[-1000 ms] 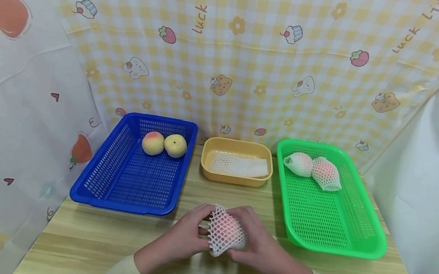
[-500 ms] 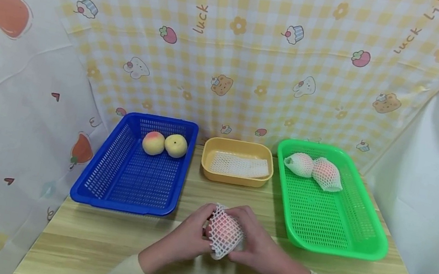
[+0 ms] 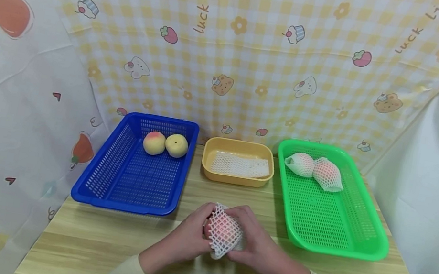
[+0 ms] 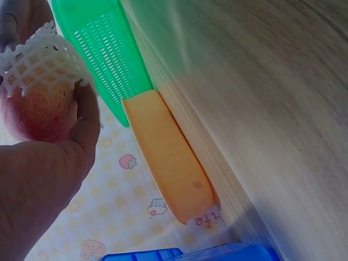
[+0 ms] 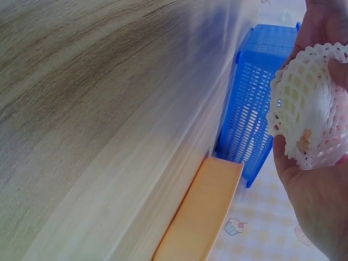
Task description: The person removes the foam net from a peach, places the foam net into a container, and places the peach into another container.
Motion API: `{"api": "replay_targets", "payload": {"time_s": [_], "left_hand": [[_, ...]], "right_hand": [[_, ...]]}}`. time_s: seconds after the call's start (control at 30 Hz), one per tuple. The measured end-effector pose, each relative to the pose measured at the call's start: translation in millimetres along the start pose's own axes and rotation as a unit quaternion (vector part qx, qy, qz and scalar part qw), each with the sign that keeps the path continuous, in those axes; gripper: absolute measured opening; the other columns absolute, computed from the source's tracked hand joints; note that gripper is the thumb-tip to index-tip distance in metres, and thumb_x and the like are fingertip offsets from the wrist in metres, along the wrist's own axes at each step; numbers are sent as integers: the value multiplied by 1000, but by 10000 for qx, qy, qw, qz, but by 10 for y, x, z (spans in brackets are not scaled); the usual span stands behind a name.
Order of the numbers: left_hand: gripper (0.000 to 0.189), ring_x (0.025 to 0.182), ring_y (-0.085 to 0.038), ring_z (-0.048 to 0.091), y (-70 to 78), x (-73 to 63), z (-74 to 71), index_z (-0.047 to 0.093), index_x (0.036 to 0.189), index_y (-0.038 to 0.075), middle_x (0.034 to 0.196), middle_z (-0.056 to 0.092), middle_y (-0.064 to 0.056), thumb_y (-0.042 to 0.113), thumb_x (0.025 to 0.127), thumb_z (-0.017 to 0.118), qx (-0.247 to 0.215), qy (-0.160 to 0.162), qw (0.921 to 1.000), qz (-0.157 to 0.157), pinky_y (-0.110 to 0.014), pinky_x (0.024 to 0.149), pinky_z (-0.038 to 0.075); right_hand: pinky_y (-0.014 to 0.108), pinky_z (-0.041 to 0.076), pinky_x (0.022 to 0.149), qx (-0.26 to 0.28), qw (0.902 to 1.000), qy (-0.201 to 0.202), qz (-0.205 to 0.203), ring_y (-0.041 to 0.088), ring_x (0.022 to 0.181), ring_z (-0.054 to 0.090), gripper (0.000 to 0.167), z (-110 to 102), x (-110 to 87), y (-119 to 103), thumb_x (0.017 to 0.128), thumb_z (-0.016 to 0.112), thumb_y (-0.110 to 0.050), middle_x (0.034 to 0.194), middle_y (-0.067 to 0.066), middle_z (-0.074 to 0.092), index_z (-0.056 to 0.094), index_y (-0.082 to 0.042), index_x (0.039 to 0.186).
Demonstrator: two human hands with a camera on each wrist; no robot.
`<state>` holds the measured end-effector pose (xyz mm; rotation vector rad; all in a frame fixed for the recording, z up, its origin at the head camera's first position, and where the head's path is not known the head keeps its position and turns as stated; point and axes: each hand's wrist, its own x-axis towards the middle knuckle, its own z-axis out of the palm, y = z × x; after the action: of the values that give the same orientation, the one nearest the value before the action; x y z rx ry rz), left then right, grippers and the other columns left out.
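Note:
Between both hands, above the front middle of the table, is a peach [image 4: 41, 111] partly covered by a white foam net sleeve [image 3: 225, 235]. My left hand [image 3: 190, 234] grips the peach and the sleeve's edge from the left; in the left wrist view the bare red side of the fruit faces that hand. My right hand [image 3: 256, 242] holds the netted side from the right, its thumb and fingers curled round the sleeve [image 5: 310, 109]. The far-side fingertips are partly hidden behind the fruit.
A blue basket [image 3: 125, 206] at the left holds two bare peaches [image 3: 165, 144]. Behind the hands, a yellow tray [image 3: 236, 180] contains flat foam nets [image 3: 239, 165]. The green basket [image 3: 335, 250] at the right has two netted peaches [image 3: 314, 170]. A patterned cloth hangs behind.
The sleeve has shifted slightly on the peach, and more of the fruit's bare left side shows beside my left hand. Both hands have stayed almost in place.

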<state>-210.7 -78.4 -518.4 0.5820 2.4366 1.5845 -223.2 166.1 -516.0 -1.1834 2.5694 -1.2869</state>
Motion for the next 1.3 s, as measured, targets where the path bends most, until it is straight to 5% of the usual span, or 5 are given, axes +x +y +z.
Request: {"api": "replay_targets", "payload": {"time_s": [0.6, 1.3], "left_hand": [[71, 124, -17, 61, 1, -16, -75, 58, 143, 17, 136, 61, 5, 10, 81, 92, 154, 83, 9998, -41, -39, 108, 53], [74, 121, -21, 61, 7, -28, -123, 60, 145, 15, 142, 61, -1, -3, 76, 82, -55, -85, 9999, 105, -33, 104, 53]], "right_hand": [[45, 54, 114, -455, 9989, 38, -76, 16, 133, 60, 80, -39, -12, 25, 85, 96, -17, 145, -8, 55, 53, -18, 152], [34, 62, 94, -378, 9973, 186, -608, 10, 112, 71, 45, -204, -59, 101, 92, 91, -18, 121, -14, 71, 66, -22, 129]]}}
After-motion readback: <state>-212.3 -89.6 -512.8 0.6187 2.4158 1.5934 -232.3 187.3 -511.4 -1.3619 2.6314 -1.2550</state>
